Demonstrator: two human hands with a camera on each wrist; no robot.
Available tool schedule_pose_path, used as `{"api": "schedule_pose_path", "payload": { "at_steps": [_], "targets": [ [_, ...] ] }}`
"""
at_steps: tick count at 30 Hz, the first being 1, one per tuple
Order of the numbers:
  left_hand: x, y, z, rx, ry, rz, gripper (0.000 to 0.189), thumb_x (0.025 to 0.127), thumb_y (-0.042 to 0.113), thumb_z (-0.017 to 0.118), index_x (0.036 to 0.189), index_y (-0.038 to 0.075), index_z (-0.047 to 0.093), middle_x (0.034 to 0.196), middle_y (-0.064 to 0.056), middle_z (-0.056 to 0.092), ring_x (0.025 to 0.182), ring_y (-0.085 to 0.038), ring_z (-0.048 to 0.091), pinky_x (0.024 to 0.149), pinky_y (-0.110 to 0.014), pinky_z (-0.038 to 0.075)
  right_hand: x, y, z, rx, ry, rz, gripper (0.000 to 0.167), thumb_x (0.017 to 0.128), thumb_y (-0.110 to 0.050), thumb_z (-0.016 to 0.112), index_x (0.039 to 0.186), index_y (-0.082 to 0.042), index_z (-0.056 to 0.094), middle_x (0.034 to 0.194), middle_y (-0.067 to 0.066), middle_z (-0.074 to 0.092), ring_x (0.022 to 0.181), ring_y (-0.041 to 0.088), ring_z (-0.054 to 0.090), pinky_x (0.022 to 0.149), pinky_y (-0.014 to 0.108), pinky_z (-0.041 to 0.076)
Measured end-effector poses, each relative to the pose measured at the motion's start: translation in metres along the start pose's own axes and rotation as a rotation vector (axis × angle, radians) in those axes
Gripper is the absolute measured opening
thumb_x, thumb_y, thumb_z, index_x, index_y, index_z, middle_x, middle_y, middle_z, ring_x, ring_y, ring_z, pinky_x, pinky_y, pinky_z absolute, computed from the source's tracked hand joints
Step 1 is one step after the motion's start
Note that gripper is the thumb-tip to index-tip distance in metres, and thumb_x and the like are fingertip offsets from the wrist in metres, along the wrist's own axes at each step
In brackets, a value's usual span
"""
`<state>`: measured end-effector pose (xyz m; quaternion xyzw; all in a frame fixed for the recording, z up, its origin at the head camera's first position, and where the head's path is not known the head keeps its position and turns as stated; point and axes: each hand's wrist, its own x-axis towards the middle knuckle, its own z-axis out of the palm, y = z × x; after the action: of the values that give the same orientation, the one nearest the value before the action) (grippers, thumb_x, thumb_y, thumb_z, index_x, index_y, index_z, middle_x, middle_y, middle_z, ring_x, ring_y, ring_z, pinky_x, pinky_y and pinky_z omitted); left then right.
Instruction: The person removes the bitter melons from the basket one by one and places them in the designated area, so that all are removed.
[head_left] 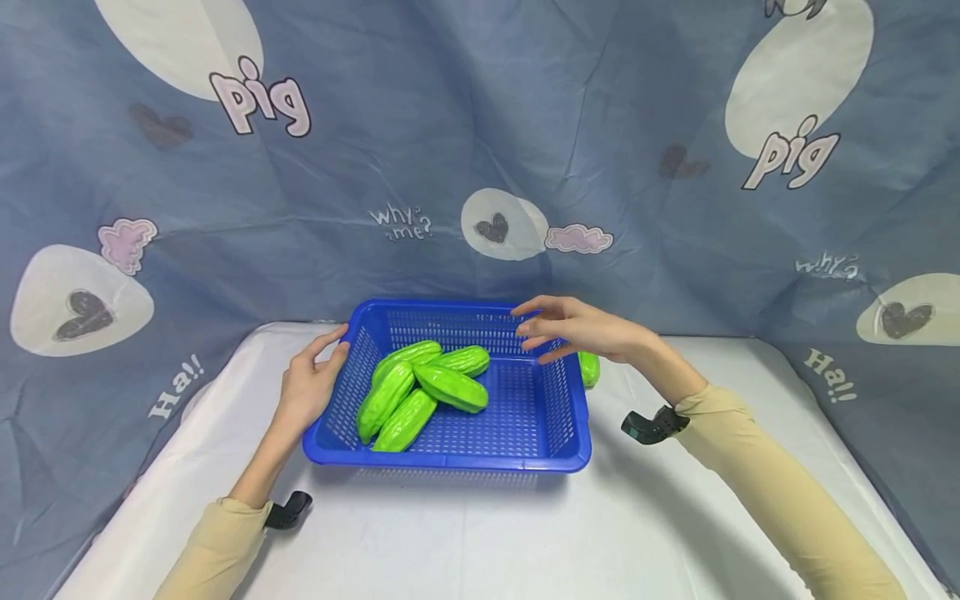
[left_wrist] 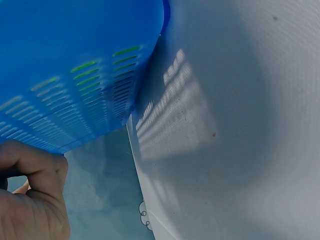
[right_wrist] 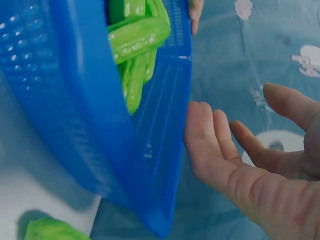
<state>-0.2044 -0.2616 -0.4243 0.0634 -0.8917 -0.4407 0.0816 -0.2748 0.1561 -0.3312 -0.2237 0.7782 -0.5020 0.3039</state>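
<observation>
A blue plastic basket [head_left: 450, 462] with slotted walls holds several bright green, ridged bitter gourds [head_left: 452, 388], piled toward its left side. My left hand [head_left: 307, 385] grips the basket's left rim, fingers curled at its edge in the left wrist view. Above the basket's back right corner, my right hand [head_left: 588, 327] has its fingers spread and holds nothing. The right wrist view shows its fingers [right_wrist: 201, 135] close to the basket's rim, thumb apart. Another green gourd [head_left: 590, 370] lies on the table just outside the basket's right wall, partly hidden.
A white cloth [head_left: 465, 542] covers the table, and the basket's shadow falls on it. Behind hangs a blue-grey printed curtain [head_left: 420, 150], close to the basket's back rim. Black wrist devices [head_left: 654, 425] sit at both sleeve cuffs.
</observation>
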Motion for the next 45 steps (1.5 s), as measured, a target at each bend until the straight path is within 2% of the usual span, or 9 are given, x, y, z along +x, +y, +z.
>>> {"api": "schedule_pose_path", "payload": {
  "at_steps": [3, 11, 19, 25, 30, 33, 38, 45],
  "targets": [
    [-0.001, 0.0, 0.0, 0.004, 0.006, 0.0, 0.055, 0.112, 0.052, 0.051, 0.16, 0.024, 0.054, 0.106, -0.024, 0.082, 0.061, -0.003, 0.066, 0.059, -0.028, 0.048, 0.005, -0.007, 0.007, -0.03, -0.017, 0.006, 0.053, 0.111, -0.027, 0.059, 0.158, -0.007, 0.046, 0.155, 0.019, 0.056, 0.141, 0.04, 0.061, 0.106, 0.05, 0.06],
    [-0.001, -0.001, -0.001, 0.003, 0.013, 0.001, 0.055, 0.112, 0.052, 0.051, 0.159, 0.024, 0.055, 0.1, -0.023, 0.083, 0.059, -0.006, 0.065, 0.056, -0.029, 0.048, 0.021, -0.016, 0.021, -0.092, -0.078, 0.009, 0.051, 0.11, -0.026, 0.06, 0.156, -0.008, 0.05, 0.144, 0.017, 0.064, 0.143, 0.037, 0.06, 0.106, 0.051, 0.06],
    [0.0, 0.002, 0.001, 0.003, 0.008, -0.007, 0.054, 0.112, 0.051, 0.052, 0.159, 0.024, 0.055, 0.105, -0.024, 0.082, 0.06, -0.005, 0.066, 0.06, -0.029, 0.05, 0.032, -0.012, 0.031, -0.114, -0.146, 0.023, 0.05, 0.111, -0.024, 0.057, 0.157, -0.006, 0.049, 0.157, 0.025, 0.054, 0.147, 0.042, 0.054, 0.108, 0.049, 0.059],
    [-0.001, 0.003, 0.0, -0.001, 0.001, -0.002, 0.055, 0.112, 0.052, 0.051, 0.16, 0.023, 0.054, 0.11, -0.025, 0.081, 0.062, -0.004, 0.066, 0.06, -0.029, 0.049, 0.039, -0.011, 0.035, -0.129, -0.179, 0.04, 0.053, 0.112, -0.022, 0.054, 0.16, -0.003, 0.045, 0.158, 0.025, 0.054, 0.149, 0.045, 0.052, 0.112, 0.055, 0.055],
    [-0.001, 0.002, 0.0, -0.004, 0.004, 0.003, 0.056, 0.113, 0.051, 0.051, 0.16, 0.022, 0.054, 0.102, -0.023, 0.083, 0.059, -0.006, 0.065, 0.056, -0.029, 0.049, 0.049, -0.012, 0.04, -0.151, -0.201, 0.054, 0.055, 0.111, -0.022, 0.054, 0.161, 0.0, 0.042, 0.156, 0.023, 0.058, 0.149, 0.045, 0.052, 0.114, 0.058, 0.052],
    [-0.001, 0.001, 0.0, -0.011, 0.003, 0.004, 0.055, 0.112, 0.051, 0.051, 0.16, 0.023, 0.054, 0.099, -0.023, 0.083, 0.058, -0.006, 0.065, 0.056, -0.029, 0.049, 0.055, -0.011, 0.043, -0.177, -0.213, 0.064, 0.056, 0.11, -0.023, 0.056, 0.159, 0.001, 0.044, 0.153, 0.021, 0.061, 0.148, 0.042, 0.054, 0.114, 0.058, 0.053],
    [-0.001, 0.0, 0.0, -0.018, 0.0, -0.005, 0.055, 0.112, 0.052, 0.051, 0.16, 0.025, 0.054, 0.104, -0.024, 0.082, 0.06, -0.005, 0.066, 0.058, -0.029, 0.049, 0.061, -0.011, 0.047, -0.208, -0.224, 0.093, 0.054, 0.11, -0.023, 0.059, 0.157, 0.0, 0.047, 0.149, 0.02, 0.065, 0.144, 0.037, 0.058, 0.114, 0.057, 0.053],
    [0.0, 0.0, 0.0, -0.004, -0.003, 0.003, 0.055, 0.113, 0.051, 0.051, 0.16, 0.024, 0.053, 0.112, -0.025, 0.081, 0.064, -0.002, 0.067, 0.064, -0.029, 0.05, 0.068, -0.01, 0.05, -0.228, -0.246, 0.107, 0.055, 0.109, -0.025, 0.062, 0.158, -0.002, 0.049, 0.153, 0.017, 0.062, 0.145, 0.032, 0.058, 0.113, 0.057, 0.053]
  ]
}}
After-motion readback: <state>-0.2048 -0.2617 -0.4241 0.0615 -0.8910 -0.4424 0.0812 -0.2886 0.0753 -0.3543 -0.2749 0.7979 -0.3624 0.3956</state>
